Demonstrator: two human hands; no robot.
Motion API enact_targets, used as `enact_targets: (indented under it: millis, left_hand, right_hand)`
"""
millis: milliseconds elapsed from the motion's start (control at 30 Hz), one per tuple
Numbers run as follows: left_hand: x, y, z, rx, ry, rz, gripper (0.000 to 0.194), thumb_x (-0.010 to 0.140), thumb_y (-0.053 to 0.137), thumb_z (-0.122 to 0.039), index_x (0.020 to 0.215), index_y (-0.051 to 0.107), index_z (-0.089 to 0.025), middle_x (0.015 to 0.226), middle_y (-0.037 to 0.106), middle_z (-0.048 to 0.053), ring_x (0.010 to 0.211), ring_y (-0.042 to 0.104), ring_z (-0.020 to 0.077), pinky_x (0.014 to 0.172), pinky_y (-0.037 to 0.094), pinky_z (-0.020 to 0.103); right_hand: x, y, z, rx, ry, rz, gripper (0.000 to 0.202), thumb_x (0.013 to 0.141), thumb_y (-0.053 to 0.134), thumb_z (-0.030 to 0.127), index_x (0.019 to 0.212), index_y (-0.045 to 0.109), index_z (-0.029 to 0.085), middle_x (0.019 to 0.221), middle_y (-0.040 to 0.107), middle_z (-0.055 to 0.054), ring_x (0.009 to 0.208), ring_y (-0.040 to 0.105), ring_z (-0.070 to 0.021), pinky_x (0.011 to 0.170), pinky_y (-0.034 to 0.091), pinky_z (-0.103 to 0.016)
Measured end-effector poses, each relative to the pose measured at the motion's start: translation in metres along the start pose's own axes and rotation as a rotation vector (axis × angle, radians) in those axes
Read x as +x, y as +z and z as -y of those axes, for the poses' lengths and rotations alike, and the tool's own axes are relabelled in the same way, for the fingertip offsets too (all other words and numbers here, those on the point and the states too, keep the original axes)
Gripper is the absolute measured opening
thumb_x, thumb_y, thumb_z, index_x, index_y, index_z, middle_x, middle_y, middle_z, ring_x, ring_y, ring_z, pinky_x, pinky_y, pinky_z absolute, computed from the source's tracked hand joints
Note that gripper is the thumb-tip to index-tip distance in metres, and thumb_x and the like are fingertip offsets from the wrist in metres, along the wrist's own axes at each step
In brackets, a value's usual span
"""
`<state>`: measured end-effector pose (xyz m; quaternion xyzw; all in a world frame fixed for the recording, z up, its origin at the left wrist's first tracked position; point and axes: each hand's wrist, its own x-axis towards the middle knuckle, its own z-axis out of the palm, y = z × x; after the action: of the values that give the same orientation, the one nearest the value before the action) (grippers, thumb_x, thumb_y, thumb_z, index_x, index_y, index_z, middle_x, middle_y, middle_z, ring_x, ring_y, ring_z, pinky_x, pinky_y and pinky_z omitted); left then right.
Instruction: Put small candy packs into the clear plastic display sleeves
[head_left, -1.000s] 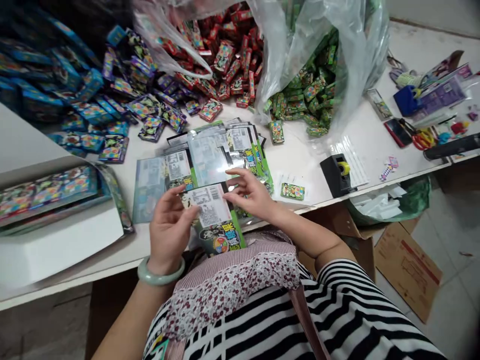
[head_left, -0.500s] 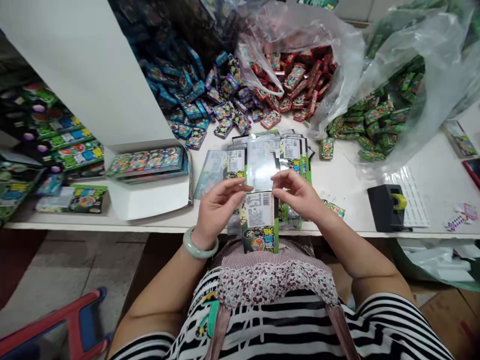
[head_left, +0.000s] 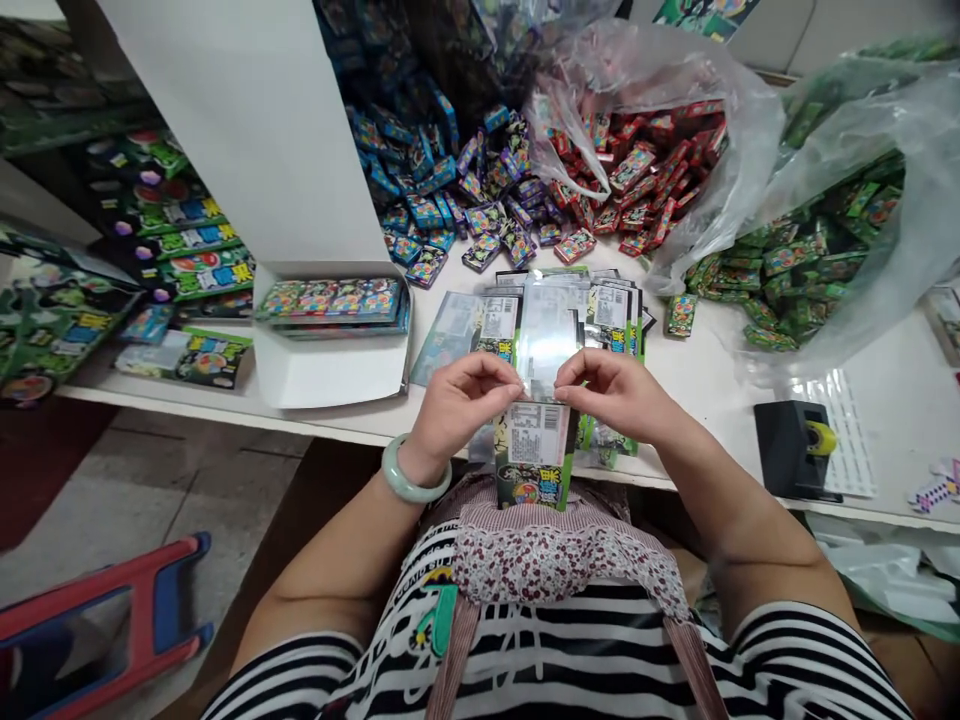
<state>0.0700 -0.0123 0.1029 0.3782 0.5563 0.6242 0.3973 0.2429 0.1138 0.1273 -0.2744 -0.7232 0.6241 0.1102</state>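
Pinched by the left hand (head_left: 459, 408) and right hand (head_left: 619, 392) is the upper edge of the printed packet (head_left: 531, 452), between table (head_left: 701, 375) and apron (head_left: 555, 565); half a second ago, the fingertips stood wider apart.

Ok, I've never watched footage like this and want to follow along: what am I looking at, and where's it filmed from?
There's no machine, just a person's two bare hands. One head-worn camera takes every picture, looking forward and down. The left hand and right hand pinch the upper end of a flat printed packet. Similar packets lie beyond it on the white table. Farther back are heaped blue boxes, purple boxes, red boxes and green boxes. A black tape dispenser stands to the right.
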Motion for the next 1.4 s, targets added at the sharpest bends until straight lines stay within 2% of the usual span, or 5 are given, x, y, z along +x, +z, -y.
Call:
enact_targets:
  millis: [400, 733, 900, 1100, 1400]
  left_hand:
    - [-0.013, -0.015, 0.008, 0.048, 0.113, 0.17, 0.018, 0.081, 0.079, -0.033, 0.085, 0.066, -0.021, 0.091, 0.072, 0.006, 0.089, 0.07, 0.0176, 0.082, 0.059, 0.033]
    - [-0.003, -0.014, 0.025, 0.198, 0.154, 0.102, 0.008, 0.082, 0.077, -0.03, 0.084, 0.071, -0.025, 0.088, 0.075, 0.001, 0.086, 0.07, 0.0172, 0.084, 0.06, 0.035]
    - [0.007, -0.018, 0.037, 0.238, 0.135, -0.083, 0.016, 0.068, 0.085, -0.025, 0.076, 0.073, -0.031, 0.084, 0.076, -0.004, 0.083, 0.07, 0.021, 0.079, 0.063, 0.043]
    - [0.011, -0.011, 0.032, 0.253, 0.086, -0.158, 0.019, 0.059, 0.088, -0.027, 0.07, 0.073, -0.03, 0.079, 0.075, -0.002, 0.08, 0.07, 0.023, 0.084, 0.061, 0.05]
    - [0.011, -0.009, 0.034, 0.301, 0.131, -0.117, 0.017, 0.063, 0.082, -0.022, 0.075, 0.07, -0.02, 0.081, 0.073, 0.002, 0.085, 0.071, 0.0196, 0.084, 0.059, 0.038]
  right_hand:
    - [-0.031, 0.015, -0.024, -0.317, -0.446, -0.183, 0.004, 0.094, 0.06, 0.028, 0.095, 0.064, 0.026, 0.098, 0.067, -0.004, 0.098, 0.063, -0.0185, 0.078, 0.053, -0.035]
    - [-0.024, 0.027, -0.03, -0.291, -0.4, -0.194, 0.011, 0.098, 0.048, 0.028, 0.1, 0.057, 0.023, 0.107, 0.065, -0.008, 0.108, 0.059, -0.0188, 0.095, 0.05, -0.037]
    - [-0.047, -0.025, -0.062, -0.194, -0.175, -0.36, 0.029, 0.095, 0.055, 0.033, 0.123, 0.059, 0.024, 0.129, 0.062, -0.008, 0.113, 0.06, -0.0171, 0.094, 0.051, -0.032]
    - [-0.098, -0.114, -0.128, -0.613, 0.458, -0.714, 0.017, 0.089, 0.059, 0.021, 0.097, 0.073, 0.016, 0.106, 0.068, -0.01, 0.093, 0.063, -0.0189, 0.093, 0.047, -0.035]
    - [-0.102, -0.113, -0.165, -0.388, 0.611, -0.714, 0.005, 0.08, 0.064, 0.022, 0.076, 0.065, 0.019, 0.082, 0.07, -0.002, 0.081, 0.064, -0.0169, 0.078, 0.05, -0.029]
